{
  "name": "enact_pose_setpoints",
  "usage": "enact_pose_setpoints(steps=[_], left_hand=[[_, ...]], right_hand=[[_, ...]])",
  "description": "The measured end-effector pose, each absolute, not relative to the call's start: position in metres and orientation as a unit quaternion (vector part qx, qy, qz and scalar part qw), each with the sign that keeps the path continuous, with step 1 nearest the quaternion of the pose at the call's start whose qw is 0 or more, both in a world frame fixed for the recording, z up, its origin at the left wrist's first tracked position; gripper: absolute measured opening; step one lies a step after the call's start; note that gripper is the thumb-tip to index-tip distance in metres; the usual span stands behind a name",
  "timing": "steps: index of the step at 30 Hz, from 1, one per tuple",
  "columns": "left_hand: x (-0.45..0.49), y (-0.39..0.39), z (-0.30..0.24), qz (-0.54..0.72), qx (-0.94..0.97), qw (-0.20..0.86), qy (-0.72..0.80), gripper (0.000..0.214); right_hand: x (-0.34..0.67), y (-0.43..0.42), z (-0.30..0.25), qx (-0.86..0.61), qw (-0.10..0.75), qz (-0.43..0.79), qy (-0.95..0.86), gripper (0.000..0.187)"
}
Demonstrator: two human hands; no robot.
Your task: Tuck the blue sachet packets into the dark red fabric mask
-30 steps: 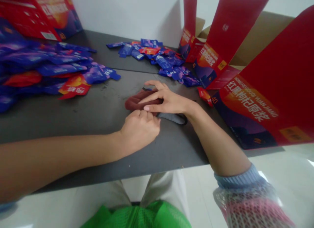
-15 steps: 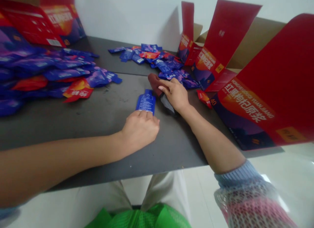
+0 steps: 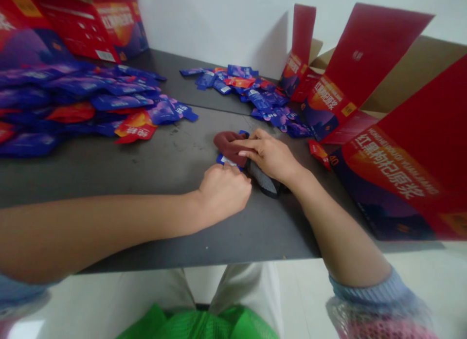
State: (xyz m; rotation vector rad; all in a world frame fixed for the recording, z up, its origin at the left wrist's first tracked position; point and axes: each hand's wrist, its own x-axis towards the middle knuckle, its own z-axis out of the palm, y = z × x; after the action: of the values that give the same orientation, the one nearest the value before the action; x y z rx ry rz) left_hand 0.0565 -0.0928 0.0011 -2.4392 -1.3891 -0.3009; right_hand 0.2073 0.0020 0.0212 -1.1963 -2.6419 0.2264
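Observation:
My left hand [image 3: 223, 193] is closed into a loose fist on the dark table [image 3: 146, 171], holding a blue foil sachet [image 3: 226, 160] whose top end is mostly hidden. My right hand [image 3: 268, 155] lies over a maroon fabric piece [image 3: 228, 147] with a grey part [image 3: 263, 181], gripping it. The sachet's far end passes under or into the fabric, but I cannot tell which. A small strip of blue shows [image 3: 243, 133] beyond the fabric.
A large heap of blue and red sachets [image 3: 73, 98] lies on the left, and a smaller heap [image 3: 255, 93] lies ahead. Red printed cartons [image 3: 390, 169] stand open on the right, and another [image 3: 105, 30] stands at back left. A red sachet [image 3: 319, 154] lies near my right hand.
The blue sachet has moved from open table to against the maroon fabric, with its top now covered. The fabric has shifted left, closer to my left hand, and my hands have drawn together.

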Motion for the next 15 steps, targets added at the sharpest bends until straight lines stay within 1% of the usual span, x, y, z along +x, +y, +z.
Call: enact_pose_setpoints(steps=[3,10,13,15], left_hand=[[0.056,-0.093,0.002,-0.105,-0.849,0.167,-0.491,0.035],[0.053,-0.094,-0.001,-0.111,-0.849,0.185,-0.482,0.038],[0.054,-0.094,-0.001,-0.101,-0.846,0.177,-0.494,0.042],[0.054,-0.094,0.0,-0.095,-0.842,0.172,-0.503,0.043]], right_hand=[[0.208,0.013,0.016,-0.465,0.142,0.044,-0.873,0.039],[0.218,0.032,0.008,-0.555,0.165,-0.004,-0.815,0.044],[0.22,0.033,0.009,-0.559,0.206,-0.016,-0.803,0.046],[0.22,0.033,0.011,-0.533,0.236,-0.017,-0.812,0.05]])
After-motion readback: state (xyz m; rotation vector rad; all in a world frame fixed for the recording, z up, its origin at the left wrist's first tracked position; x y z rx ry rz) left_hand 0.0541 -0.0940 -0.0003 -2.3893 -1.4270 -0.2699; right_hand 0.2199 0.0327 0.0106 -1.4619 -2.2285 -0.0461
